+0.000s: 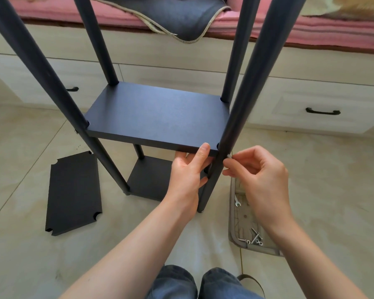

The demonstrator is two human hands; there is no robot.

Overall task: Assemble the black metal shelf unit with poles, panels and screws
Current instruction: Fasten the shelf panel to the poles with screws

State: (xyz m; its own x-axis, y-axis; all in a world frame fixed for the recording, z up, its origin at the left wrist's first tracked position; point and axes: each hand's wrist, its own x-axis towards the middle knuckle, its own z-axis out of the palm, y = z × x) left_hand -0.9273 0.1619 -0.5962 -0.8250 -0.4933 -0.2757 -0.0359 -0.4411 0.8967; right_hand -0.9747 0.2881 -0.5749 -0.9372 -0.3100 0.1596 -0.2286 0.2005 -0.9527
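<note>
On the tiled floor the half-built shelf unit is stood upright before a bed with drawers, so that all four poles can be reached from a seated position. Its middle panel is held level at the near-right pole, probably so that the panel's notch and the pole's hole are kept in line. A spare panel is laid flat to the left, likely kept for a later tier. A tray is kept just beside the pole, with a wrench and spare screws within reach. The panel edge is gripped by the left hand, thumb on top and fingers beneath. A screw is pinched by the right hand and pressed against the pole's side, seemingly being started by hand.
</note>
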